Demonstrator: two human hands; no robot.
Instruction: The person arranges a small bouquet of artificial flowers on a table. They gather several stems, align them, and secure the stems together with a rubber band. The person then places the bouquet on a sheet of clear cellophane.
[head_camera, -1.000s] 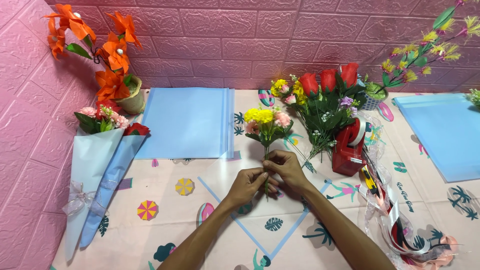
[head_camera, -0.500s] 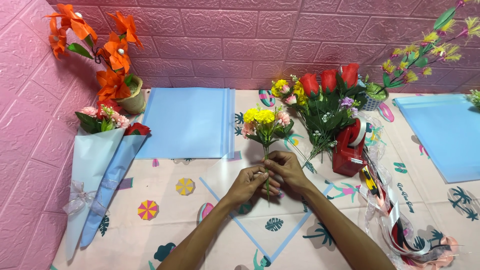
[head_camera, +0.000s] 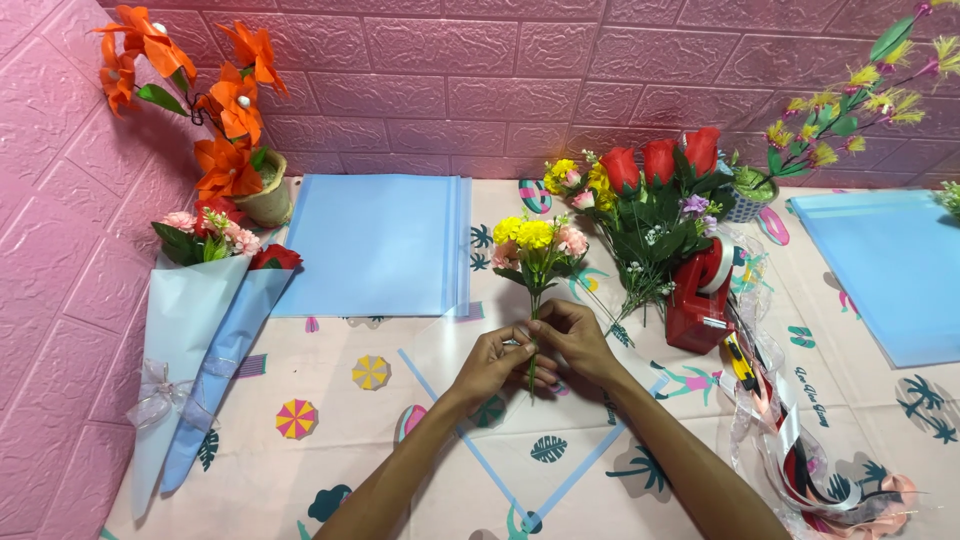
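- While it's hard to miss from where I'm standing, the long table under its pale patterned cloth with little umbrellas and leaves (head_camera: 330, 420) is where everything lies, set against a pink brick-look wall (head_camera: 520, 70).
- Two stacks of light blue wrapping paper sit flat and unused: one sheet pile at the back left (head_camera: 380, 245), another at the far right edge (head_camera: 890, 270).
- One finished bouquet wrapped in a light blue paper cone with a sheer ribbon bow (head_camera: 200, 340) lies on the left, so I'd say at least one piece is done already.
- A loose bunch of red roses and mixed filler flowers (head_camera: 655, 215) waits just right of centre, beside a red tape dispenser (head_camera: 700, 295), with ribbon tangled at the right (head_camera: 790, 440).
- Both hands meet over a clear sheet with a blue border (head_camera: 450, 355) lying flat on the cloth.
- Small posy of yellow and pink carnations on green stems (head_camera: 535, 245) stands upright between them, not wrapped yet as far as I can see.
- Left hand (head_camera: 495, 360) has its fingers closed around the stems; right hand (head_camera: 575, 340) pinches them too, touching the left.
- Wrapping and ribbon look like what's left, I reckon.
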